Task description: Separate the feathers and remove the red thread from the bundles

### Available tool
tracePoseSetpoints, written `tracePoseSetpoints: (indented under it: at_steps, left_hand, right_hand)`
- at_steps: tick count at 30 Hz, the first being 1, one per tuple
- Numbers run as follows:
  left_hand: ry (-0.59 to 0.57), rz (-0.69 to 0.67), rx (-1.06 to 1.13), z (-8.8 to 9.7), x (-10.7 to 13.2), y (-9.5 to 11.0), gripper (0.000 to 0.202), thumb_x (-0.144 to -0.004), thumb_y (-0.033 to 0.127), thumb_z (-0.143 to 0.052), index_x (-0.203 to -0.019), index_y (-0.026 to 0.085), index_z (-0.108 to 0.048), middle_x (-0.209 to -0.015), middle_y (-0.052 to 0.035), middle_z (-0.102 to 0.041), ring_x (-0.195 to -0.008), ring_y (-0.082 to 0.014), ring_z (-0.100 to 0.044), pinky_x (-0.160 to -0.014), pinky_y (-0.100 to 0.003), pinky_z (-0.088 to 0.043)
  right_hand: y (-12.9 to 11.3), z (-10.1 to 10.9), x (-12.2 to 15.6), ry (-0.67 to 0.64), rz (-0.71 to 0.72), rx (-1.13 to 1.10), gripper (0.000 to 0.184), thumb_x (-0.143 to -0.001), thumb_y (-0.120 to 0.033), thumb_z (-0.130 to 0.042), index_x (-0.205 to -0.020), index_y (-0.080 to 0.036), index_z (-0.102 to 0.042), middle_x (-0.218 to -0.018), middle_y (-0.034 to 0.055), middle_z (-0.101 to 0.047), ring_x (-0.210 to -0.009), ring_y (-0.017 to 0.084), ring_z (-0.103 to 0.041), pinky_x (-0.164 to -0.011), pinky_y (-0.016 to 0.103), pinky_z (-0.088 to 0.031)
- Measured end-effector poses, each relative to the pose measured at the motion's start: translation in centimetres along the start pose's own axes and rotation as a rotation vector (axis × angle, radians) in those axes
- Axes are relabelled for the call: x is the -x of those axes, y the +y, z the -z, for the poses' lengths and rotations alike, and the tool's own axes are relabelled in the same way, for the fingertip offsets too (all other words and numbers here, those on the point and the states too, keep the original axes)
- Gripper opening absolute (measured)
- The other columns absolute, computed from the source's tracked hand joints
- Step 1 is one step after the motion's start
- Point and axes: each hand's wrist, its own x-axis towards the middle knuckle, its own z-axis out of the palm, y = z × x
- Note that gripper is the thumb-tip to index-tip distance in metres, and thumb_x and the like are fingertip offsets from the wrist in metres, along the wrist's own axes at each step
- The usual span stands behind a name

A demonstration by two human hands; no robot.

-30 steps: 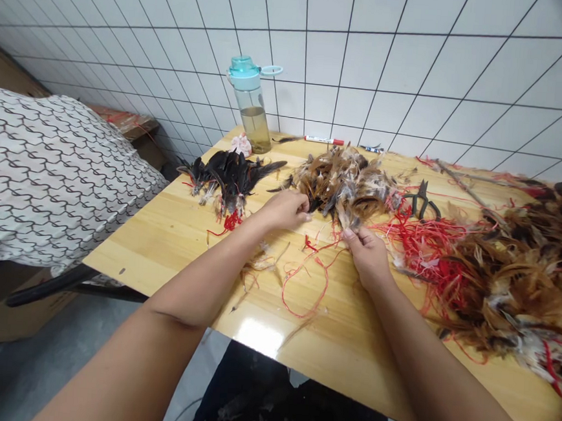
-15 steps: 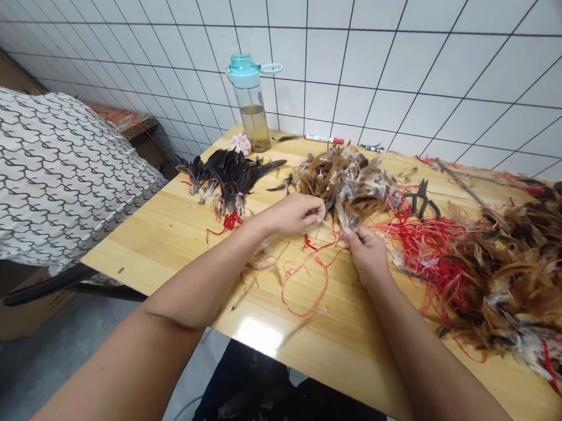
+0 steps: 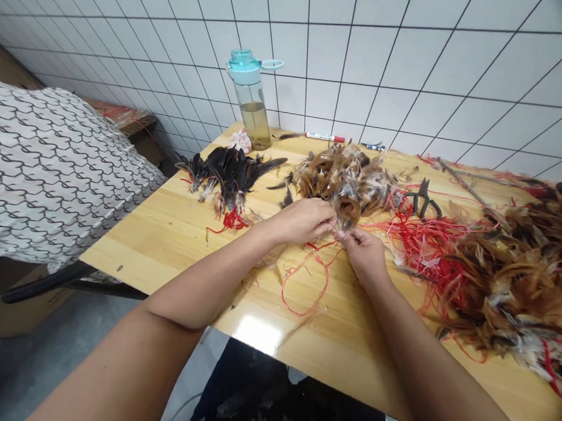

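Observation:
My left hand (image 3: 303,220) and my right hand (image 3: 366,254) meet at the near edge of a pile of brown feathers (image 3: 346,177) on the wooden table (image 3: 172,228). Both hands are closed in a pinch on a small brown feather bunch (image 3: 348,209) that stands between their fingertips. Loose red string (image 3: 304,284) trails on the table just below the hands. A tangle of red string (image 3: 424,248) lies to the right of my right hand.
A dark feather bundle (image 3: 230,171) lies at the left, a water bottle (image 3: 250,101) and a marker (image 3: 323,136) by the tiled wall. Pliers (image 3: 423,196) rest behind the red tangle. A large brown feather heap (image 3: 524,268) fills the right side. Patterned cloth (image 3: 46,166) sits left.
My left hand has moved right from the pile's edge to meet my right hand, and both now pinch a feather bunch raised between them.

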Motion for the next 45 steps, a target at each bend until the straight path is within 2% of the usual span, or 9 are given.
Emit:
tracePoseSetpoints:
  at_steps: [6,9,14,17,23,28,32,39,45]
  left_hand:
    - [0.001,-0.010,-0.043,-1.0,-0.3,0.5,0.024,-0.094,0.028,-0.043,-0.086,0.016,-0.062,-0.085,-0.0078,-0.064,-0.085,-0.0185,-0.058,-0.077,-0.030,-0.043]
    - [0.108,-0.003,0.017,-0.7,-0.4,-0.2,0.017,-0.092,0.026,-0.047,-0.091,0.018,-0.062,-0.092,-0.0070,-0.064,-0.091,-0.0181,-0.057,-0.083,-0.030,-0.044]
    - [0.501,0.372,-0.037,0.5,1.1,-6.0,0.018,-0.089,0.017,-0.046,-0.096,0.017,-0.062,-0.104,-0.0094,-0.061,-0.102,-0.0198,-0.054,-0.093,-0.035,-0.043]
    - [0.597,0.623,-0.093,0.4,2.7,-10.3,0.019,-0.084,0.014,-0.047,-0.093,0.017,-0.064,-0.101,-0.0095,-0.061,-0.099,-0.0209,-0.055,-0.092,-0.036,-0.043]
    - [0.538,0.784,-0.098,-0.6,4.0,-13.8,0.022,-0.081,0.015,-0.049,-0.092,0.019,-0.068,-0.097,-0.0085,-0.062,-0.091,-0.0199,-0.057,-0.089,-0.035,-0.044]
    - [0.483,0.760,-0.146,-0.7,3.0,-13.4,0.026,-0.084,0.017,-0.047,-0.095,0.018,-0.070,-0.098,-0.0105,-0.062,-0.094,-0.0222,-0.056,-0.090,-0.037,-0.043]
    - [0.432,0.601,-0.190,-0.8,1.3,-12.7,0.028,-0.086,0.017,-0.045,-0.098,0.022,-0.071,-0.095,-0.0092,-0.060,-0.099,-0.0238,-0.052,-0.093,-0.038,-0.041]
    - [0.204,0.514,-0.254,-1.3,-1.3,-12.7,0.021,-0.080,0.015,-0.052,-0.089,0.022,-0.071,-0.094,-0.0112,-0.060,-0.098,-0.0260,-0.051,-0.089,-0.039,-0.040]
    - [0.273,0.543,-0.212,-1.5,-0.9,-12.8,0.014,-0.081,0.016,-0.050,-0.082,0.018,-0.064,-0.096,-0.0119,-0.059,-0.101,-0.0257,-0.051,-0.093,-0.040,-0.040]
  right_hand:
    - [0.0,0.1,0.0,-0.069,0.051,0.032,0.032,-0.069,-0.048,-0.063,-0.058,-0.018,-0.055,-0.057,-0.0025,-0.046,-0.058,0.012,-0.039,-0.057,0.026,-0.031]
    - [0.1,0.1,-0.1,-0.049,0.050,0.027,0.032,-0.070,-0.047,-0.063,-0.059,-0.018,-0.055,-0.056,-0.0030,-0.044,-0.057,0.012,-0.037,-0.055,0.025,-0.030]
    - [0.0,0.3,0.1,-0.035,0.021,-0.049,0.033,-0.071,-0.049,-0.060,-0.062,-0.019,-0.052,-0.056,-0.0033,-0.043,-0.056,0.011,-0.036,-0.053,0.025,-0.029]
    - [-0.4,0.4,0.2,-0.031,0.008,-0.069,0.033,-0.071,-0.050,-0.060,-0.063,-0.019,-0.052,-0.056,-0.0028,-0.044,-0.056,0.011,-0.036,-0.052,0.025,-0.028]
    - [-1.0,0.6,0.5,-0.051,0.020,-0.102,0.032,-0.071,-0.050,-0.059,-0.070,-0.018,-0.057,-0.061,-0.0015,-0.050,-0.059,0.013,-0.040,-0.056,0.026,-0.032]
    - [-0.4,0.5,0.3,-0.041,0.044,-0.035,0.033,-0.075,-0.050,-0.057,-0.065,-0.019,-0.051,-0.058,-0.0026,-0.045,-0.058,0.013,-0.039,-0.055,0.026,-0.031]
    - [0.3,0.3,-0.2,-0.038,0.065,0.051,0.038,-0.076,-0.055,-0.054,-0.061,-0.020,-0.048,-0.055,-0.0037,-0.040,-0.055,0.012,-0.036,-0.053,0.026,-0.027]
    - [0.9,0.2,-0.6,-0.013,0.105,0.092,0.040,-0.075,-0.057,-0.055,-0.059,-0.021,-0.047,-0.052,-0.0032,-0.040,-0.054,0.012,-0.035,-0.052,0.026,-0.023]
    - [0.7,0.2,-0.6,-0.028,0.077,0.119,0.036,-0.076,-0.052,-0.052,-0.059,-0.021,-0.046,-0.054,-0.0029,-0.040,-0.055,0.012,-0.036,-0.052,0.026,-0.025]
